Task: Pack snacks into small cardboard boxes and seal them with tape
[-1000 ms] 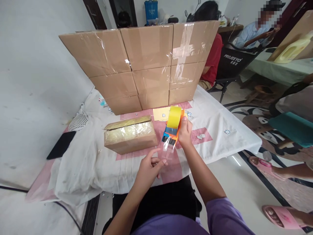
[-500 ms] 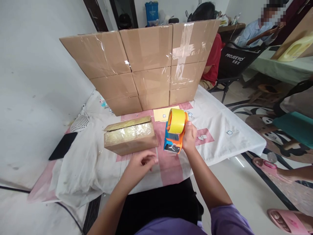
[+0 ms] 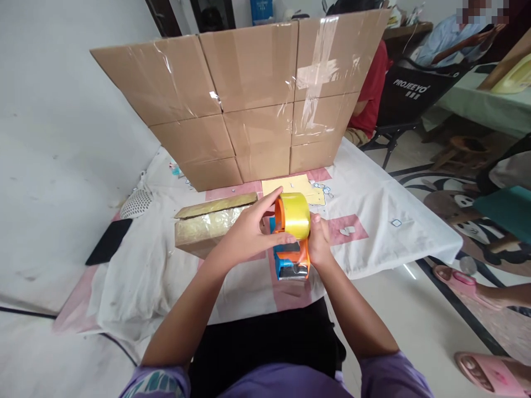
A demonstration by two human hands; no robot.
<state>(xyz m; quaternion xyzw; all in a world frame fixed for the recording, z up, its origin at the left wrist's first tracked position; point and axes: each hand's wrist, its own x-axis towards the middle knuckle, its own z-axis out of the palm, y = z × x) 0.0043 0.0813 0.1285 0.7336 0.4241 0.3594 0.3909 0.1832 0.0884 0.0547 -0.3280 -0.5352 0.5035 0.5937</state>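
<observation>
An orange and blue tape dispenser with a wide yellow roll of tape is held above the table, in front of me. My right hand grips it from the right side, with the thumb up. My left hand reaches around the roll from the left, thumb and fingers on either side of it; some fingertips are hidden behind the roll. Just left of the dispenser, partly covered by my left hand, lies a small cardboard box with clear tape along its top and a narrow gap under its flap edge.
Stacked, taped cardboard boxes form a wall across the back of the table. Yellow paper lies before them on the white and pink tablecloth. A dark flat object is at the left. Other people sit beyond, near a black chair.
My left hand has risen from beside the box and come right onto the tape roll. The dispenser has shifted slightly left and lower in my right hand. The view has tilted down a little.
</observation>
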